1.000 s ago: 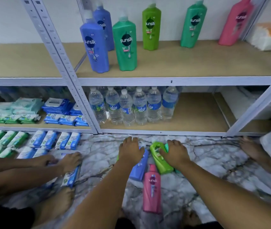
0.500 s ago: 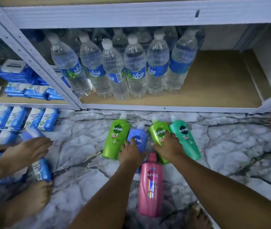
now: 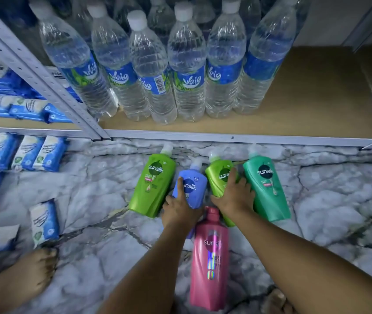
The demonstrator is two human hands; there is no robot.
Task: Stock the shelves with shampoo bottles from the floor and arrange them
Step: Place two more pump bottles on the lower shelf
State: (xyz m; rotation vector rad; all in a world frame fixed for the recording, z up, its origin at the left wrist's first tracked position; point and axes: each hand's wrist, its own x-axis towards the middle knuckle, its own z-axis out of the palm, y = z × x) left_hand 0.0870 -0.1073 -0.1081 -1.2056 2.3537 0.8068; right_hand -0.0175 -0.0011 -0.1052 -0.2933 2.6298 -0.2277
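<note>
A: Entry. Five shampoo bottles lie on the marble floor (image 3: 89, 257), just in front of the lowest shelf (image 3: 316, 96). None of the five is shelved yet, so in this view the stocking is all ahead.

B: Hands?

A: The left hand (image 3: 179, 208) grips the blue bottle (image 3: 192, 185), thumb up across its label. The right hand (image 3: 235, 196) is curled round the lime-green bottle (image 3: 218, 177) in the middle of the row. Neither bottle looks lifted; cannot tell for certain.

B: Count by colour.

A: Two lime-green, counting the left green bottle (image 3: 152, 185); one blue; one teal bottle (image 3: 265, 186); one pink bottle (image 3: 211, 259), nearest the person. Caps all point toward the shelf.

B: Shelf contents?

A: Water bottles (image 3: 148, 71): six in the front row, more behind, uncountable. Bare board to their right.

B: Anything else?

A: Blue wipe packs (image 3: 44, 219) on the floor at left, some shelved; number unclear at the frame edge. A bare foot (image 3: 21, 275) beside them.
</note>
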